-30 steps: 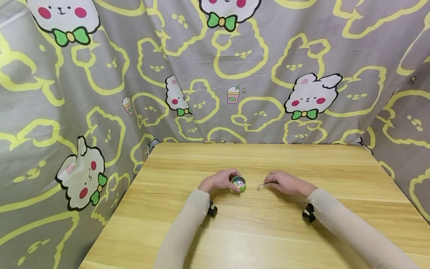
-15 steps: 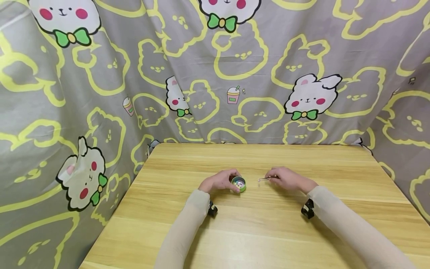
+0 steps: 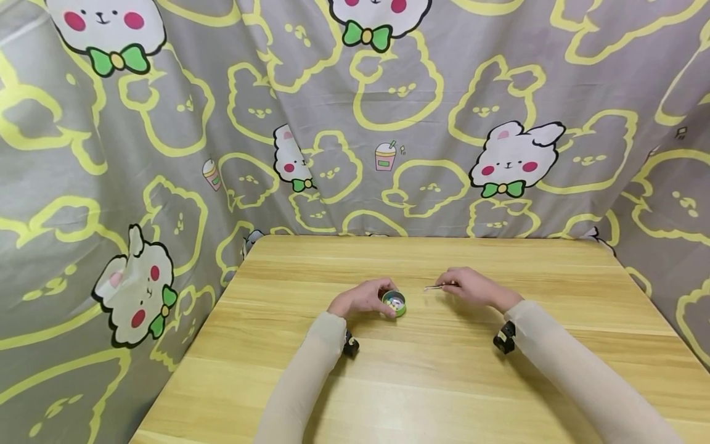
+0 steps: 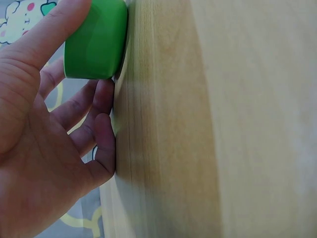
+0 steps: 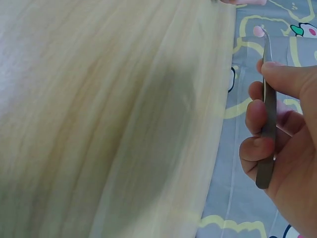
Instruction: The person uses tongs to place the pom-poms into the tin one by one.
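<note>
My left hand holds a small round green tin on the table, thumb on the near side and fingers behind. Inside the tin lie several small pastel pieces, too tiny to make out. In the left wrist view the tin's green wall stands on the wood, under the thumb. To the right, my right hand pinches metal tweezers with a bent tip. A small round pale pink bead sits at the tweezers' tip, raised off the table.
The wooden table has a light grain. Its back and sides meet a grey curtain printed with yellow outlines and white rabbits. Black wrist cameras hang below both sleeves.
My right hand has moved away from me, toward the back of the table, lifting the tweezers with the bead. The left hand and the tin have stayed in place.
</note>
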A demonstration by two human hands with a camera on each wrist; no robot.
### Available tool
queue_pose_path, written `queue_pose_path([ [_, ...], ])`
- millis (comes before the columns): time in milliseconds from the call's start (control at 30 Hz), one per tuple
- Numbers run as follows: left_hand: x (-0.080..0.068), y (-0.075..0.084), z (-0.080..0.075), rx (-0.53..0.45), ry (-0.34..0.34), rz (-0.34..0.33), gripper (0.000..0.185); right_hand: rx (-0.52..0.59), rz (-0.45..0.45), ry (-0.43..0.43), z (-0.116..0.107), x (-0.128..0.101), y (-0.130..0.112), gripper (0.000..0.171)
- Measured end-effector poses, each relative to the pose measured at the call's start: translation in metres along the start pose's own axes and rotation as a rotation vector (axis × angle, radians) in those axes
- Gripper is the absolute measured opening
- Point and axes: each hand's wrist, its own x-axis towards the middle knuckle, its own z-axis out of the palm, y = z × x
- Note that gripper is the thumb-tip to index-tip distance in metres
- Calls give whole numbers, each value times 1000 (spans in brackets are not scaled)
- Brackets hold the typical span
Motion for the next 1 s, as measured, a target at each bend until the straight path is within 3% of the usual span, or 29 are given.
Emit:
queue_pose_path([
  [400, 0, 0, -1, 15, 1, -2, 43, -19, 79, -55, -5, 12, -11, 13],
  [1000, 0, 0, -1, 24, -5, -1, 44, -12, 14, -81, -2, 27, -34, 15],
])
